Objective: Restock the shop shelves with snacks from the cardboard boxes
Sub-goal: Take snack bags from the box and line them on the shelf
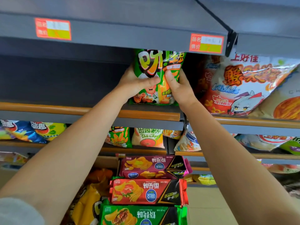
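Observation:
A green snack bag (pixel 158 65) with orange and yellow print stands upright on the upper shelf (pixel 65 109), its top reaching the shelf above. My left hand (pixel 136 82) grips its left side and my right hand (pixel 177 87) grips its right side, thumbs pressed on the front. The bag's bottom edge rests near the shelf's orange front lip. The shelf space left of the bag holds nothing I can see.
A white and red crab-flavour bag (pixel 243 85) leans right of the green bag. Lower shelves hold blue, yellow and green chip bags (pixel 119 137). Below my arms lie long maroon (pixel 152 167), red (pixel 146 191) and green (pixel 142 215) chip packs, with yellow bags (pixel 87 203) beside them.

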